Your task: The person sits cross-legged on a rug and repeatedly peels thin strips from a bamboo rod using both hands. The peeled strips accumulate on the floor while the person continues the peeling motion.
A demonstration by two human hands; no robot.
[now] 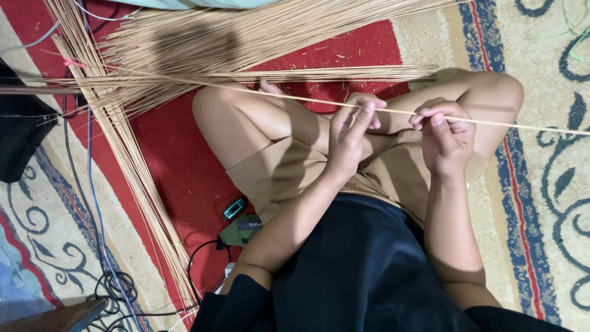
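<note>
Stick: a thin pale stick (399, 111) is running nearly level across the person's knees, from over the left knee out past the right edge of the view; both hands are pinching it
Far left: a dark box (21, 132) is sitting at the edge; blue and black cables (92, 203) are trailing down the carpet (541, 203)
Stick piles: a long bundle of sticks (132, 172) is lying on a slant; a wider fan of sticks (246, 37) is spreading across the top
Small things: a little teal device (233, 208) is lying just beside the left thigh; a green pouch (243, 230) is lying below it
Left hand: the left hand (350, 132) is closing its grip on the stick, fingertips (369, 104) pressing it
Right hand: the right hand (445, 132) is gripping the stick too, fingers curling over it, a little apart from the left
</note>
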